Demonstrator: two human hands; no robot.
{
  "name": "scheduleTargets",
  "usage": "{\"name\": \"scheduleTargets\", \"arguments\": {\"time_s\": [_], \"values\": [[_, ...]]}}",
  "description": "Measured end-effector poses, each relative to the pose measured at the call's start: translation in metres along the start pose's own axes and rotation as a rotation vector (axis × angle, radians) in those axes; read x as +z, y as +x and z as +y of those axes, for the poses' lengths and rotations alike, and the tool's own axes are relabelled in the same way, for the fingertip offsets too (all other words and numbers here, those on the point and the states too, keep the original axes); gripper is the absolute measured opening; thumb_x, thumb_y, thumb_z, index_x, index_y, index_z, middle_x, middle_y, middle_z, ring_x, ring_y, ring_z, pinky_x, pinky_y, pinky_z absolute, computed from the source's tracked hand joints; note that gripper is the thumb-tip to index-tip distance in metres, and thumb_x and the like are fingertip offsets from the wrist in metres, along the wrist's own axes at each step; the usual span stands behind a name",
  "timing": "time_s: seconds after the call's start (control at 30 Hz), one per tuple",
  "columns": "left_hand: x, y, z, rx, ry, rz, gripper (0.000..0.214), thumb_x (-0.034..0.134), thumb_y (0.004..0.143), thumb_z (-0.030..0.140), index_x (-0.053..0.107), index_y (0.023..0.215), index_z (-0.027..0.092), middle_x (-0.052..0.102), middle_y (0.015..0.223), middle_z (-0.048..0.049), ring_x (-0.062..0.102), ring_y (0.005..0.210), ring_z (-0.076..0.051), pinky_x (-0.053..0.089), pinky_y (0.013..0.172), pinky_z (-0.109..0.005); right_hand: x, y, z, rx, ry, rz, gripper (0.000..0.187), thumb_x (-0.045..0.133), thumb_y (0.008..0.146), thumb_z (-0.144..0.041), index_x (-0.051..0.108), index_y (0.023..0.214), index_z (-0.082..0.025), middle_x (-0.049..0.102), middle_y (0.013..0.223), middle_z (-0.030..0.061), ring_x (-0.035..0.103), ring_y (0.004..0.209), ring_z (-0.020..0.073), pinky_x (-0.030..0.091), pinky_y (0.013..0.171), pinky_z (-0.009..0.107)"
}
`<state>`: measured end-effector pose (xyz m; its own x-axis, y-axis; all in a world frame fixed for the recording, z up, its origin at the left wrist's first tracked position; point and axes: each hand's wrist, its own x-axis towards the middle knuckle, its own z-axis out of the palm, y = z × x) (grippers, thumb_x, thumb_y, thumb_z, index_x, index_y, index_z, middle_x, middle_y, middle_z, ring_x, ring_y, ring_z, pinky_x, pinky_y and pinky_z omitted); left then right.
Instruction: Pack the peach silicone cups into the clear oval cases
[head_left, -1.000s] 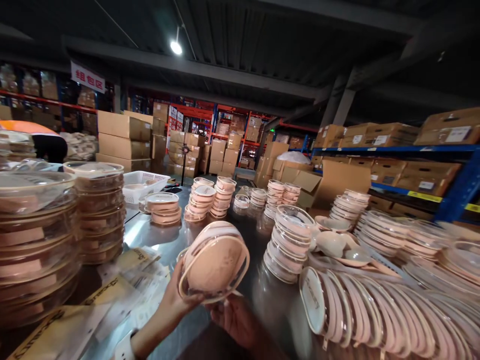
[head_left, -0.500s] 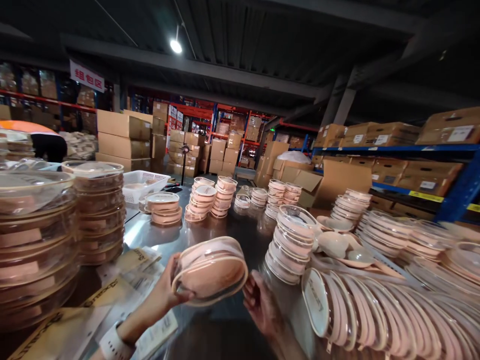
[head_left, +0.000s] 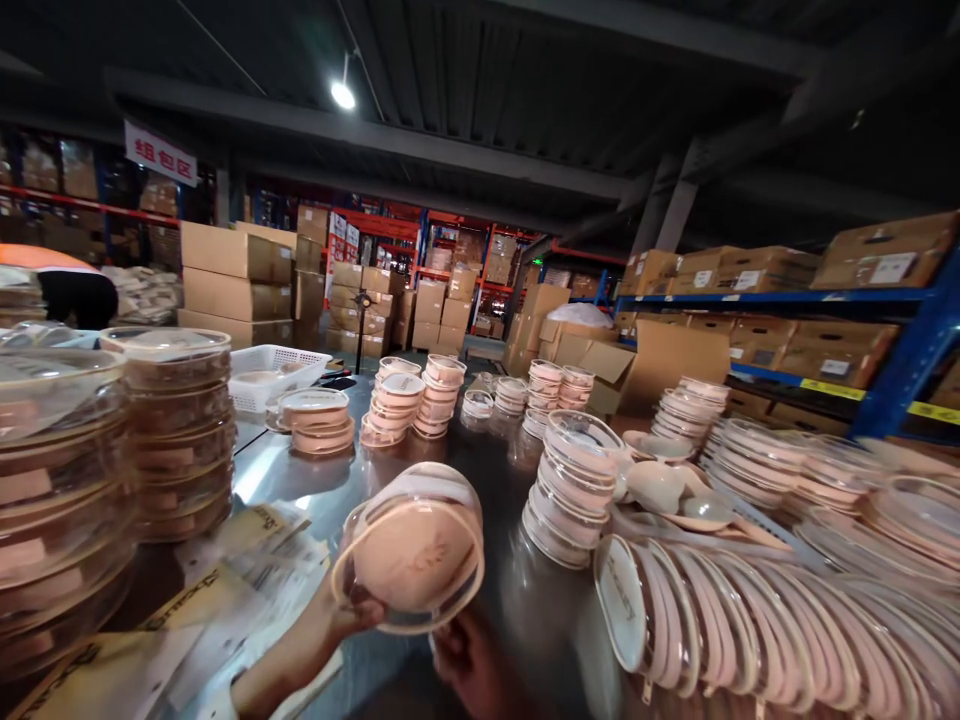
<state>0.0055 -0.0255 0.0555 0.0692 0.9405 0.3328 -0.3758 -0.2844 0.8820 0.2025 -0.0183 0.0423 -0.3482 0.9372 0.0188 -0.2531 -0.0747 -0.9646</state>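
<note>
My left hand [head_left: 346, 615] grips a clear oval zip pouch [head_left: 412, 560] by its left side, thumb on the front rim. Inside the pouch lies something pink, and its pale rim faces me. Just under the pouch's lower right edge is my right hand [head_left: 474, 660], blurred, its fingers curled together against the rim. What these fingers pinch, if anything, is hidden. To the right, a row of similar pouches [head_left: 690, 610] stands on edge, zip pulls hanging at the front. A stack of pouches [head_left: 571, 490] rises behind that row.
Tall pouch stacks [head_left: 176, 440] stand at the left, beside printed plastic bags [head_left: 202, 600] on the shiny metal table [head_left: 480, 480]. A white basket [head_left: 274, 370] and smaller stacks sit farther back. Cartons and shelving surround the table; a bent-over person [head_left: 60, 275] is far left.
The pouch has turned so its round face points more toward me. My right hand has moved left and down, from beside the pouch to beneath its edge. The view has shifted slightly.
</note>
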Motion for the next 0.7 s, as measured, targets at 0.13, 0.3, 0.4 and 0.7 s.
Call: {"name": "scheduleTargets", "arguments": {"time_s": [0.13,0.3,0.4,0.7], "values": [[-0.034,0.012,0.013,0.189,0.524,0.017,0.052,0.081,0.066,0.03,0.064,0.114,0.025,0.07,0.116,-0.0094,0.063,0.112,-0.034,0.052,0.102,-0.047,-0.026,0.002,-0.034,-0.144,-0.161,0.116,0.068,0.067,0.062,-0.084,0.037,0.055,-0.023,0.027,0.045,-0.011,0.019,0.04,0.005,0.012,0.042,0.022],[-0.038,0.01,-0.005,0.575,1.012,-0.035,0.028,0.054,0.085,0.015,0.068,0.108,0.025,0.068,0.119,-0.0103,0.062,0.118,-0.027,0.051,0.102,-0.043,-0.005,-0.013,-0.015,-0.371,-0.748,0.129,0.047,0.059,0.09,-0.049,0.048,0.052,-0.023,0.048,0.047,-0.0006,0.039,0.047,0.0123,0.023,0.051,0.029],[-0.024,0.002,-0.03,0.718,1.201,-0.042,0.035,0.047,0.09,0.009,0.07,0.108,0.029,0.07,0.119,-0.0094,0.06,0.121,-0.026,0.049,0.102,-0.044,0.014,-0.023,0.012,-0.464,-0.889,0.145,0.039,0.06,0.089,-0.04,0.054,0.053,-0.024,0.053,0.053,0.003,0.043,0.051,0.015,0.026,0.057,0.031],[-0.02,0.01,-0.018,0.203,0.569,0.433,0.06,0.053,0.086,0.066,0.064,0.123,0.02,0.068,0.124,-0.0135,0.06,0.119,-0.035,0.047,0.104,-0.05,-0.023,0.008,-0.014,-0.391,-0.324,0.56,0.061,0.059,0.076,-0.081,0.068,0.071,-0.02,0.062,0.06,0.0037,0.057,0.057,0.0186,0.042,0.053,0.028]]}}
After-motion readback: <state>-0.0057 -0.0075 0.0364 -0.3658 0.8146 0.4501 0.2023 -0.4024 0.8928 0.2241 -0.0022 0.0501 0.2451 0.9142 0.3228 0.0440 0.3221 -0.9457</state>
